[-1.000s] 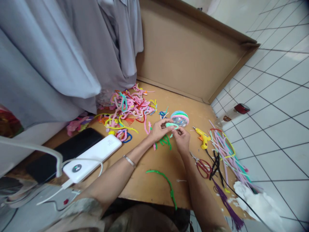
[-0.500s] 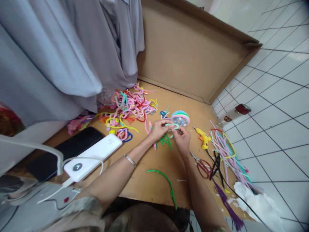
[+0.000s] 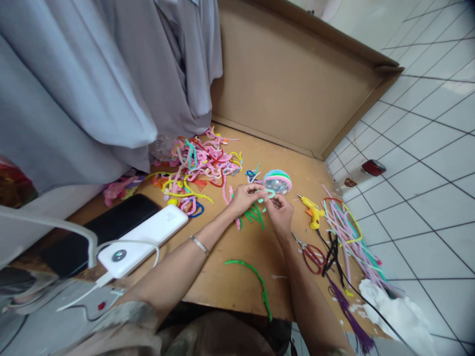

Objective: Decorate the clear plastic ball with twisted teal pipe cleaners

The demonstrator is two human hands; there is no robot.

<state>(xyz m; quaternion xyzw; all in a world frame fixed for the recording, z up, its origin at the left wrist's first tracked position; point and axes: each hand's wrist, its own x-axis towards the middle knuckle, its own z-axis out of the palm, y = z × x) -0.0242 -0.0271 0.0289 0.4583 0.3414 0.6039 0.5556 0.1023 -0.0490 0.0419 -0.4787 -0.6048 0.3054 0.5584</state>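
Observation:
Between my two hands is a short, bent, mint-green pipe cleaner. My left hand pinches one side of it with thumb and forefinger. On the other side my right hand grips it, its fingers curled in. Just behind the hands sits a clear round container banded with blue, green and pink. Several green pipe cleaner pieces lie under and between my wrists. Nearer to me, a long curved green pipe cleaner rests on the table.
A yellow glue gun, red-handled scissors and a bundle of pastel pipe cleaners lie at the right. A tangled pink pile is at the back left. Nearer left are a white power bank and a black phone.
The mint-green pipe cleaner has shifted slightly and its loop looks shorter between my fingers. My hands stay in nearly the same place.

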